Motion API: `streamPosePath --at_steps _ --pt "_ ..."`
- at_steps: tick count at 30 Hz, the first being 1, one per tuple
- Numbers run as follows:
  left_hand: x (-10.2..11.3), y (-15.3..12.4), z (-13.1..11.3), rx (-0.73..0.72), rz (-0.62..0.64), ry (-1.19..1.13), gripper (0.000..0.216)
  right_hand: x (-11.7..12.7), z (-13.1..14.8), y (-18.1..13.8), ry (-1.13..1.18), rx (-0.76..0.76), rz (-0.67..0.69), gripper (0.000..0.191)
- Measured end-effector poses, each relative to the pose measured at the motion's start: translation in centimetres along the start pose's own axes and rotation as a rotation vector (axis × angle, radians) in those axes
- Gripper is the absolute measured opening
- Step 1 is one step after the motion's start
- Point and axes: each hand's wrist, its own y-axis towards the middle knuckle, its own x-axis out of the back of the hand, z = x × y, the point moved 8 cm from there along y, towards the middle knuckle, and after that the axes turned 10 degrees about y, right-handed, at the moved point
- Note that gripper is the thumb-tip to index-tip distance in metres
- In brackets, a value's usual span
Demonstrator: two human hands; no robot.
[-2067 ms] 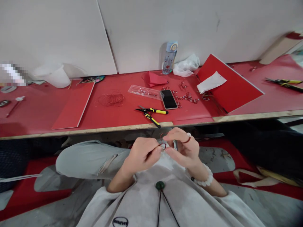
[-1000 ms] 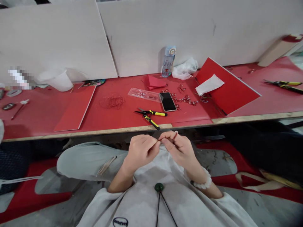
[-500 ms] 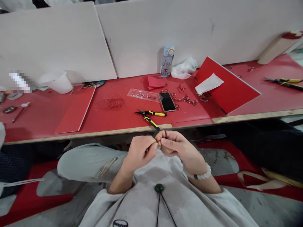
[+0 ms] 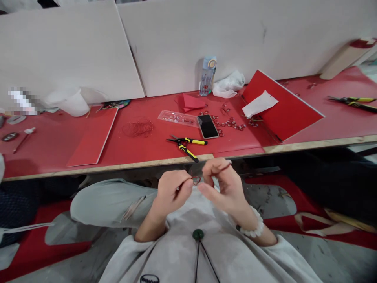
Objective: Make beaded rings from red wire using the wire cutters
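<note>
— Any writing you could read?

— Nothing legible. The dark oval logo on my grey shirt (image 4: 149,278) was cut off at the frame's edge, and the label on the clear plastic water bottle (image 4: 207,76) was too small.

— And the place?

— A long red-topped workbench (image 4: 147,147) with a bare wooden front edge, against pale wall panels (image 4: 73,51). On it lay yellow-handled black cutters (image 4: 186,143), a black phone (image 4: 207,126) face up, a tangle of red wire (image 4: 138,128) and scattered small red rings (image 4: 232,122).

— What were you holding?

— A small loop of thin red wire (image 4: 196,180), below the bench edge, over my lap. My left hand (image 4: 172,192) had finger and thumb pinched shut on one end. My right hand (image 4: 224,184) had its fingertips curled close at the other side; whether they actually gripped it I couldn't tell.
</note>
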Motion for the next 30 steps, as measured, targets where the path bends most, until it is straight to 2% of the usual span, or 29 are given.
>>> streamPosePath --at_steps 2,4,8,10,15,17,21,24,26,28,30 --pt "0.1 0.0 -0.4 -0.037 -0.016 0.011 0.037 -0.4 1.4 -0.5 -0.191 0.127 -0.012 0.025" --pt "0.4 -0.1 -0.5 -0.05 -0.042 0.05 0.036 -1.1 2.1 -0.9 -0.307 0.18 0.015 0.018" --pt "0.9 -0.4 -0.8 -0.064 -0.085 0.167 0.034 -1.5 2.3 -1.1 -0.305 0.119 0.005 0.004" --pt "1.0 -0.3 -1.2 -0.088 -0.073 0.197 0.035 -1.3 1.6 -0.9 -0.179 -0.023 -0.004 0.006" --pt "1.3 -0.2 -2.1 -0.125 -0.019 0.212 0.035 -2.5 -1.0 -1.6 0.488 -0.624 0.164 0.022" --pt "1.8 -0.3 -2.0 -0.1 -0.021 0.152 0.035 -3.0 -1.0 -2.0 0.685 -0.725 0.247 0.021" --pt "2.4 -0.4 -1.5 -0.004 -0.057 -0.008 0.039 -3.7 -0.9 -2.8 0.968 -0.817 0.413 0.021" --pt "2.4 -0.6 -0.7 0.132 -0.07 -0.095 0.039 -3.9 -0.6 -3.3 1.147 -0.8 0.501 0.032" --pt "2.0 -0.9 0.1 0.28 -0.064 -0.171 0.036 -3.3 -0.6 -3.2 1.085 -0.697 0.472 0.035" --pt "1.6 -1.3 0.9 0.421 -0.084 -0.296 0.035 -1.8 -0.7 -2.3 0.834 -0.492 0.309 0.032" --pt "1.3 -1.6 1.2 0.484 -0.113 -0.402 0.035 0.1 0.0 -1.4 0.516 -0.275 0.104 0.025"
